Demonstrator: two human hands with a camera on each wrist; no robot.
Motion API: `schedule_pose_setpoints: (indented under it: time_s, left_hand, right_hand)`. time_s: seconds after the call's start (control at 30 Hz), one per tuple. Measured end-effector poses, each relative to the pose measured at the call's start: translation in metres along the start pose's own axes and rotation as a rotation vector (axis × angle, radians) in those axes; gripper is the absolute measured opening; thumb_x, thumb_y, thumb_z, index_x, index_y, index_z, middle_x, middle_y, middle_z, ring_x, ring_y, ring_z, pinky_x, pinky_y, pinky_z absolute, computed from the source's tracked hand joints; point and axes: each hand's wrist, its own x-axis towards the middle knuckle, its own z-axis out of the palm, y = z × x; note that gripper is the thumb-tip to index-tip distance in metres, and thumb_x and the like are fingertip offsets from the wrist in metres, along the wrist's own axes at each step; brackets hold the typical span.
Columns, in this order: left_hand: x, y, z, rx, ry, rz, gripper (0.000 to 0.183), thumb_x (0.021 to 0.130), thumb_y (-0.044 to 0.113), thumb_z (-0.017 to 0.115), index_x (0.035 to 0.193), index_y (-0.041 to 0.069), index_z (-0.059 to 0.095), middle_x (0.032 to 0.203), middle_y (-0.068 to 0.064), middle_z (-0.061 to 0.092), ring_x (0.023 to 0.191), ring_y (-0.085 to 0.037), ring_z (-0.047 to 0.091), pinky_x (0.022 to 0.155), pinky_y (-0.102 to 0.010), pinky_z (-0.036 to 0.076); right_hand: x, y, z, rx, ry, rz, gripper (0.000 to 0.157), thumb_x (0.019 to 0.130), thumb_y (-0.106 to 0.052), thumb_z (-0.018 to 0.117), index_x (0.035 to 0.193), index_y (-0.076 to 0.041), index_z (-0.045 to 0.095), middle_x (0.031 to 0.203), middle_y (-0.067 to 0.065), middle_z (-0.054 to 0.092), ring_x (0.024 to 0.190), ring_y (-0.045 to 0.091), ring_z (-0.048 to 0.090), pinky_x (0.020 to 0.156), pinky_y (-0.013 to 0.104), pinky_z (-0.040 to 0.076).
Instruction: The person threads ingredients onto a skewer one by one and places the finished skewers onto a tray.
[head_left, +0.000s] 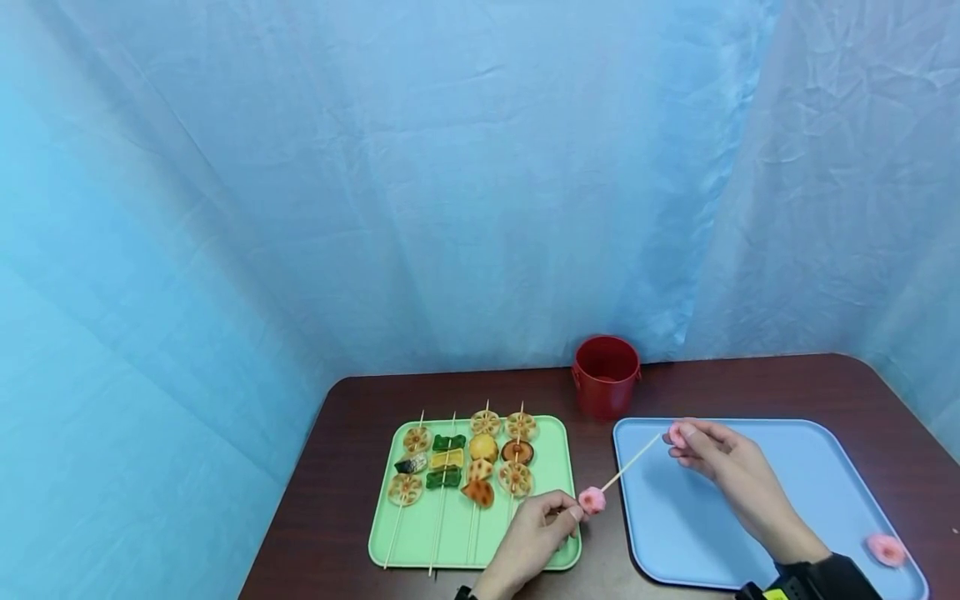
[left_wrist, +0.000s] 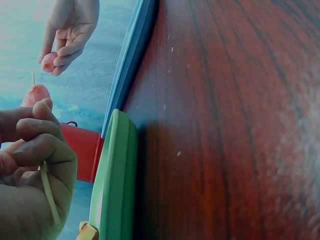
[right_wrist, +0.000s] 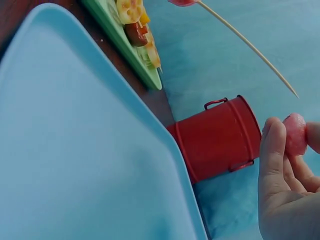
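Observation:
My left hand grips a thin wooden skewer below a pink food piece threaded on it. The stick's lower end shows under the curled fingers in the left wrist view. Its bare pointed tip slants up toward my right hand, which pinches a second pink piece between thumb and fingers. A gap separates this piece from the tip in the right wrist view. A third pink piece, ring-shaped, lies at the right edge of the blue tray.
On the left, a green tray bears several loaded skewers with lotus root slices, green pieces and other food. Behind the trays stands a red bucket. The dark wooden table backs onto a blue curtain.

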Motion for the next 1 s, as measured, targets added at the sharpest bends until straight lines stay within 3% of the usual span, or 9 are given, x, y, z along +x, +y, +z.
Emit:
schedule_pose_setpoints:
  time_s: [0.4,0.63,1.0]
  left_hand:
    - [-0.002,0.001,-0.001,-0.002,-0.041,-0.042,0.029,0.094,0.022,0.058,0.093,-0.005,0.068,0.065,-0.001,0.055,0.051,0.002,0.041,0.047,-0.014,0.031]
    - [-0.002,0.000,-0.001,-0.001,-0.024,-0.054,0.026,0.094,0.022,0.059,0.093,-0.002,0.070,0.065,0.006,0.054,0.052,0.002,0.042,0.047,-0.014,0.032]
    - [-0.004,-0.006,0.000,0.033,0.007,-0.006,0.024,0.094,0.024,0.060,0.091,0.002,0.071,0.066,0.009,0.054,0.054,0.002,0.044,0.048,-0.013,0.033]
  right_hand:
    - [0.005,-0.006,0.009,0.046,0.021,-0.031,0.061,0.094,-0.045,0.055,0.132,0.003,0.048,0.112,0.007,0.065,0.094,0.016,0.066,0.079,0.025,0.053]
    - [0.005,-0.006,0.010,0.064,0.018,-0.042,0.059,0.094,-0.042,0.056,0.131,0.003,0.049,0.110,0.005,0.066,0.098,0.024,0.066,0.079,0.025,0.052]
    - [0.001,-0.009,0.015,0.009,0.014,-0.024,0.063,0.091,-0.046,0.059,0.132,0.002,0.050,0.117,0.016,0.064,0.101,0.024,0.064,0.083,0.028,0.052]
